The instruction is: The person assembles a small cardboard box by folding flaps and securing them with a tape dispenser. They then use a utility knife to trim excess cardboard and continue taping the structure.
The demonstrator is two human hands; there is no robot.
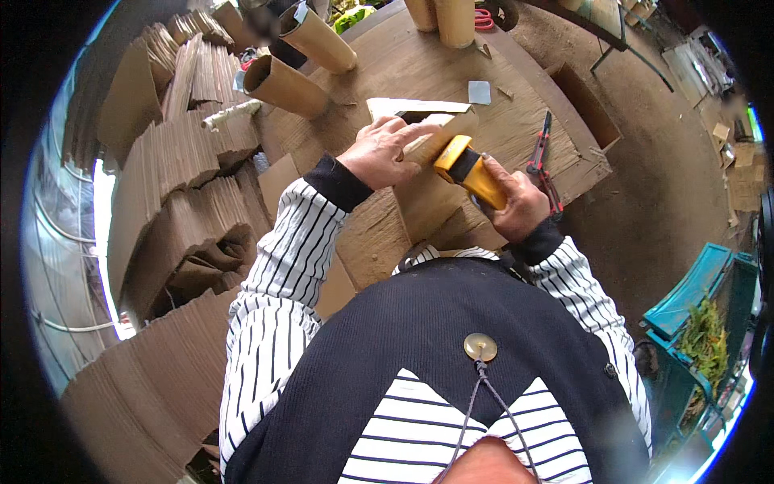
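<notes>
My left hand (383, 153) grips the upper edge of a cardboard box (431, 198) on the wooden table, fingers bent over it and index finger stretched along the top. A pale flap (419, 105) shows at the box's far side. Wrapped in my right hand (520, 202) is a yellow-and-black stapler (476, 172), its head against or very near the box's right edge; contact is hard to tell. Right of that hand lies a red-handled cutting tool (544, 169) with dark jaws. Beyond the box is a small light-grey square (479, 93).
Folded cardboard stacks (177, 169) crowd the left side. Cardboard tubes (286, 85) stand along the table's (379, 60) far side, near red-handled scissors (484, 19). An open carton (584, 105) sits by the right edge. A teal frame (685, 290) with greenery is lower right.
</notes>
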